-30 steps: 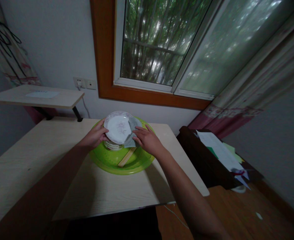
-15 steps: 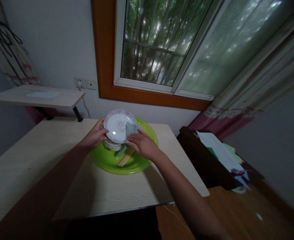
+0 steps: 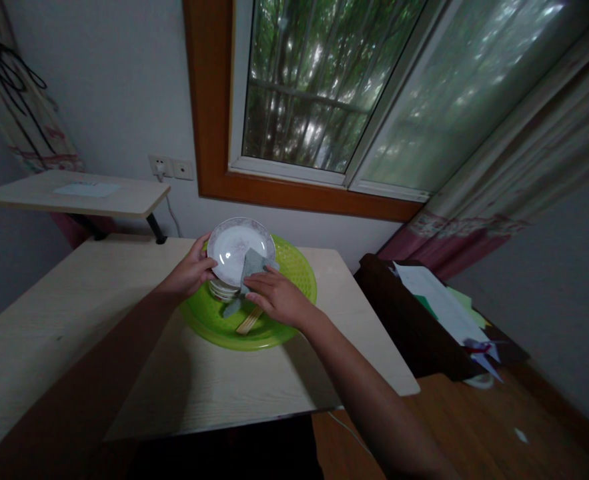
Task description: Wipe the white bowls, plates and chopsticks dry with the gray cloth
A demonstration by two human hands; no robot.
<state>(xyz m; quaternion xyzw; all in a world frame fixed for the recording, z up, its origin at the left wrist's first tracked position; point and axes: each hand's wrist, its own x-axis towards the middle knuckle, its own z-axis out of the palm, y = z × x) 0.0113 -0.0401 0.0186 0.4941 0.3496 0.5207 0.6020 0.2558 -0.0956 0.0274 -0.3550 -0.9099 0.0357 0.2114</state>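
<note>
A white plate with a patterned rim (image 3: 227,243) is tilted toward me above a green basin (image 3: 269,341). My left hand (image 3: 197,267) is closed on its left edge, thumb on the front. My right hand (image 3: 279,293) presses a grey cloth (image 3: 253,262) against the plate's lower right, fingers stretched over the cloth; part of the cloth hangs below. Under the plate, a stack of several white dishes (image 3: 223,291) stands in the basin. Wooden chopsticks (image 3: 249,321) lie in the basin beneath my right hand.
The basin rests on a pale wooden table (image 3: 254,380). A raised shelf (image 3: 74,193) with a paper on it stands at the back left. Papers lie on a dark cabinet (image 3: 399,313) to the right. Behind are a wall socket (image 3: 160,165) and a window (image 3: 314,87).
My right hand and the cloth have slid a little left and down across the plate. My left hand keeps its hold, and the plate is almost still.
</note>
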